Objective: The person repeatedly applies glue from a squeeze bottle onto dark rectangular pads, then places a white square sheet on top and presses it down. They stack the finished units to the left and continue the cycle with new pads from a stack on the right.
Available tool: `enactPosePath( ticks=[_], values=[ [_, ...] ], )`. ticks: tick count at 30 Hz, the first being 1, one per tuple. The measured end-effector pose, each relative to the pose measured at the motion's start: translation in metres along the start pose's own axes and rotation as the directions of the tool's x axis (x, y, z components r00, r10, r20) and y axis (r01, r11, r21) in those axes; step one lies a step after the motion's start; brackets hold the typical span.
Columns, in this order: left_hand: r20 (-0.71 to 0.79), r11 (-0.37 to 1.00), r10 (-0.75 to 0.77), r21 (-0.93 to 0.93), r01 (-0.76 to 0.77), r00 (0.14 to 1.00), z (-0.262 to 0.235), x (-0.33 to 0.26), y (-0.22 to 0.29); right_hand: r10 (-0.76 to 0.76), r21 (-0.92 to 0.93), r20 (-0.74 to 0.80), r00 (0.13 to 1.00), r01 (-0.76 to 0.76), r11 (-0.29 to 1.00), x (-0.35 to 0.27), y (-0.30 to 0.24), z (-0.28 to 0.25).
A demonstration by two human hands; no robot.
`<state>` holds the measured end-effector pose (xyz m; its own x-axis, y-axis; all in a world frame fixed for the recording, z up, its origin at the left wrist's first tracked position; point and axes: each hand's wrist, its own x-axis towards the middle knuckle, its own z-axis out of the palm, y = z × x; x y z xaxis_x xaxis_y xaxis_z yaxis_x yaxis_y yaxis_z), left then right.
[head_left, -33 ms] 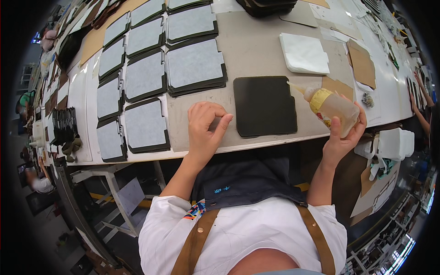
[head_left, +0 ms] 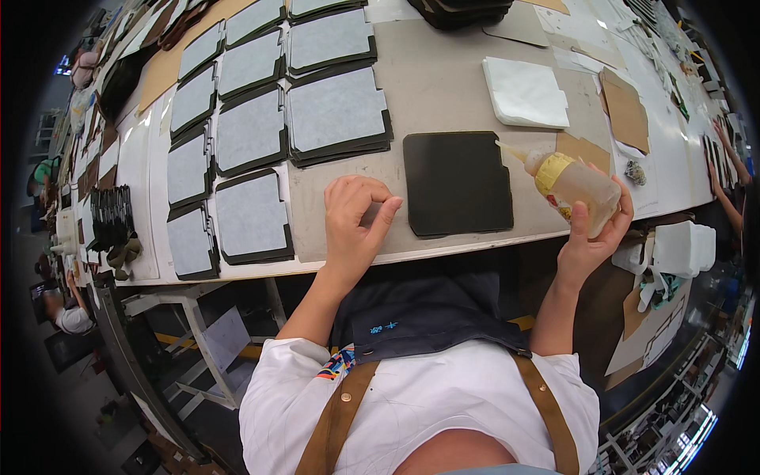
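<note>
From my remote seat, the two pictures match: neither hand has shifted, and the bottle sits at the same tilt, so the work is held at the same point.

My right hand (head_left: 590, 237) is clamped around a clear squeeze bottle (head_left: 574, 186) with a yellow collar and pale liquid inside. It lies tilted, nozzle pointing left, and the tip sits at the upper right corner of the dark panel (head_left: 459, 182). I cannot tell whether the tip touches the panel or hangs just over it.

The panel lies flat and alone on the grey counter (head_left: 443, 79), near its front edge and between my two hands.

My left hand (head_left: 356, 218) rests on the counter just left of the panel. Its fingers (head_left: 378, 224) are curled in, thumb and forefinger tips together. I cannot tell whether they pinch anything.

Further back and to the left lie rows of stacked dark panels with grey faces (head_left: 336, 111). A folded white cloth (head_left: 524, 93) lies behind the bottle, with brown card pieces (head_left: 625, 111) to its right.
</note>
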<state>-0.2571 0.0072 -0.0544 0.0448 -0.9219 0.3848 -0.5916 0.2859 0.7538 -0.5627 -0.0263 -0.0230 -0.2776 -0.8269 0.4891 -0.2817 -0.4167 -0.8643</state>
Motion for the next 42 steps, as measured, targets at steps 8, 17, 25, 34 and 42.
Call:
enactPosePath(
  ticks=[8, 17, 25, 34, 42],
  values=[
    [-0.003, 1.000, 0.000, 0.005, 0.000, 1.000, 0.000, 0.001, 0.001, -0.055, -0.007, 0.039, 0.998, 0.055, 0.998, -0.002, -0.003, 0.005],
    [-0.004, 1.000, -0.010, 0.001, 0.010, 1.000, 0.000, -0.001, 0.000, -0.158, 0.004, 0.140, 0.978, 0.159, 0.987, -0.008, -0.010, 0.022],
    [-0.031, 1.000, 0.009, 0.001, -0.009, 0.999, -0.001, -0.001, 0.001, -0.237, 0.060, 0.248, 0.939, 0.229, 0.972, -0.011, -0.015, 0.043],
    [-0.027, 0.999, -0.008, -0.044, 0.007, 1.000, -0.003, -0.001, 0.001, -0.301, 0.124, 0.350, 0.887, 0.275, 0.953, -0.015, -0.022, 0.070],
    [-0.067, 0.999, 0.016, -0.028, -0.018, 0.998, -0.004, 0.000, 0.001, -0.214, 0.276, 0.374, 0.902, 0.111, 0.955, -0.003, -0.024, 0.081]
  ],
)
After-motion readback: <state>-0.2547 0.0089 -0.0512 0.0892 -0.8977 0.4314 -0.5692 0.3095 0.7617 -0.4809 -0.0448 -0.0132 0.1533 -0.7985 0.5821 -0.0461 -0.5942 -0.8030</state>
